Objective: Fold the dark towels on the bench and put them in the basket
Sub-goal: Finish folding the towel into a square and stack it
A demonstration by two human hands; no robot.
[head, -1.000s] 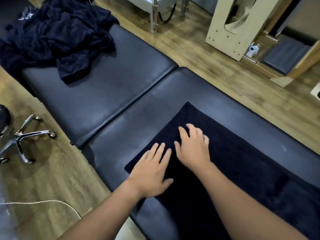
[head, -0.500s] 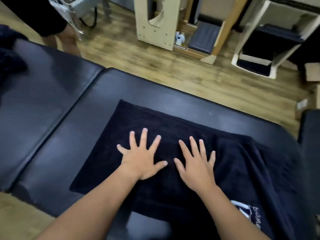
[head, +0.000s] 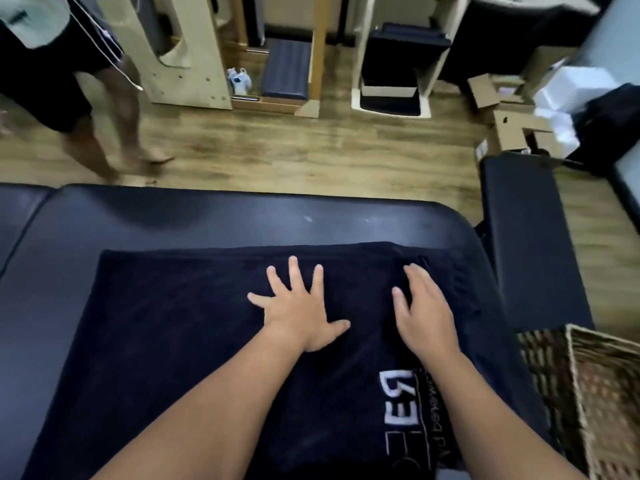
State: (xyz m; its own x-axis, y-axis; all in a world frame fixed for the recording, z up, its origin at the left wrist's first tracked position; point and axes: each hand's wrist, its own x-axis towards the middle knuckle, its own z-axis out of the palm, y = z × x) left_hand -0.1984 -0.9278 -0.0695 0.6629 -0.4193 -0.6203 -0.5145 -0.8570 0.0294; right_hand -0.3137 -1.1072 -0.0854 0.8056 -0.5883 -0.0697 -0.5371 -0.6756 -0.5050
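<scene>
Surface: black padded bench, spans most of the view, wood floor beyond it. Second black pad to the right, wicker basket near the surface's right end, its inside not readable from here.

Dark towel: laid flat lengthwise on the surface, near edge running out of view below. White lettering shows near the right forearm. Far right corner looks bunched under the fingers.

Left hand: fingers spread wide, palm pressed flat on the towel's middle. Right hand: fingers straight and close together, lying flat toward the rumpled far right corner; holds nothing that I can see.

Step in hand, as I judge it: smoothing before the fold. To do it well, keep the left palm as the anchor and sweep the right outward so the wrinkle runs off the corner instead of piling up. Square the edges before lifting an end, otherwise the fold comes out skewed. Thick terry drags on vinyl, so press lightly.

Against half a second ago: the hands were side by side, both spread; the right now sits farther right with fingers closed up. The view has swung right, bringing the basket in. A person's legs stand on the floor beyond.
</scene>
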